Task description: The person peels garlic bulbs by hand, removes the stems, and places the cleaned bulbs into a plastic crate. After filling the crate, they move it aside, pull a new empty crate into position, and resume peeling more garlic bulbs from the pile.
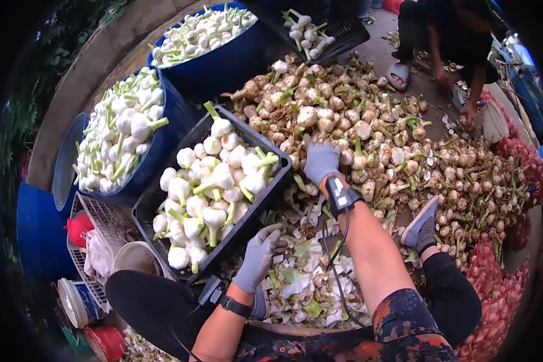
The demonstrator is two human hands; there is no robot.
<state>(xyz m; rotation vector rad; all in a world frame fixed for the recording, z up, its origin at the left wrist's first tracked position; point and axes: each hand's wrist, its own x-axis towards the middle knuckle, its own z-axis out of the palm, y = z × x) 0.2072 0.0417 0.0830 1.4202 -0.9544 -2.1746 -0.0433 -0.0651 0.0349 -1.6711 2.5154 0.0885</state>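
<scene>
Materials and finishes: crate (250,214), matt plastic; washed-looking garlic (217,181), smooth skins with a slight sheen; heaped garlic (344,130), rough, dry and papery, soil-dulled; peelings (314,277), thin, paper-like; gloves (256,262), matt, close-fitting cloth; tub (205,78), smooth plastic; sacks (485,301), open plastic mesh; trousers (157,304), matt cloth; shirt (404,314), printed cloth; wall (78,78), rough, concrete-like.

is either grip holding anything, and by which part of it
It cannot be told. The right grip is over the garlic pile, its back hiding any hold; the left grip is curled, with no held thing visible.
</scene>
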